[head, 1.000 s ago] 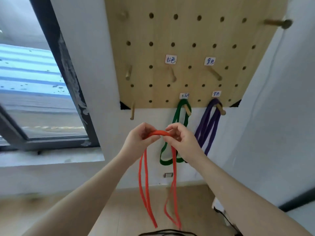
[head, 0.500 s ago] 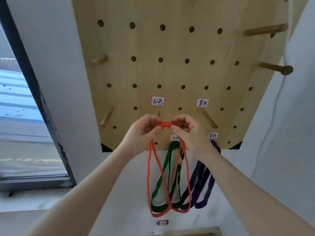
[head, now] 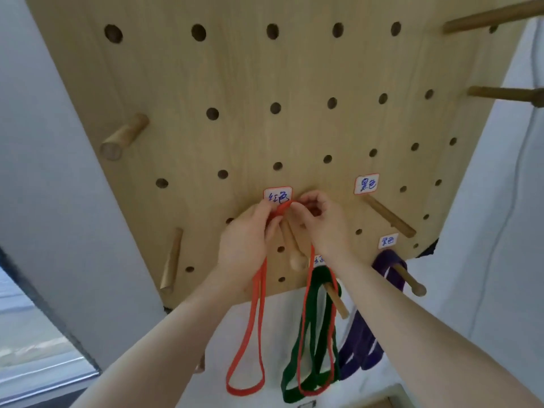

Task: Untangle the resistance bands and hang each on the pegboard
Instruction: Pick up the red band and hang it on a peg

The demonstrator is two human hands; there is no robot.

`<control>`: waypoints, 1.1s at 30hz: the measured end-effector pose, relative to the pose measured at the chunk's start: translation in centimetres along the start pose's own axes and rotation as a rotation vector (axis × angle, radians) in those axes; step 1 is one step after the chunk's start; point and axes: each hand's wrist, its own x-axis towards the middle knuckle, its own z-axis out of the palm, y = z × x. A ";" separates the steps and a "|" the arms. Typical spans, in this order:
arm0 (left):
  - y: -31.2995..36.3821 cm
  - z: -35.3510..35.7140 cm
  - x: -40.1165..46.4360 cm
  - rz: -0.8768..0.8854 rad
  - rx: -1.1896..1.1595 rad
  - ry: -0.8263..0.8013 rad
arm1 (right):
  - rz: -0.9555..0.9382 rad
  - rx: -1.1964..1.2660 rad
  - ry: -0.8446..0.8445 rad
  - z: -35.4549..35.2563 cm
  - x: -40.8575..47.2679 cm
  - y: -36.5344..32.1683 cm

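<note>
My left hand [head: 247, 234] and my right hand [head: 321, 222] both pinch the top of the red band [head: 253, 334] against the wooden pegboard [head: 294, 69], just below a white label [head: 278, 196]. A knobbed peg [head: 291, 245] sticks out between my hands, under the band's top. The band's loops hang down on either side of it. A green band [head: 319, 328] hangs on its own peg at the board's lower edge, and a purple band [head: 362, 343] hangs on the peg to its right.
Bare wooden pegs stick out at the board's left [head: 123, 136] and lower left [head: 172, 260], by a second label [head: 390, 214] and at the upper right [head: 500, 94]. White wall surrounds the board. A dark window frame [head: 44, 313] runs down the left.
Both hands lifted the red band from below the board up to the labelled peg. The view moved closer to the board and tilted up.
</note>
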 end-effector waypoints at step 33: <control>-2.9 8.2 -10.8 -0.384 -0.172 -0.197 | 0.305 -0.218 -0.617 -9.2 -8.7 3.6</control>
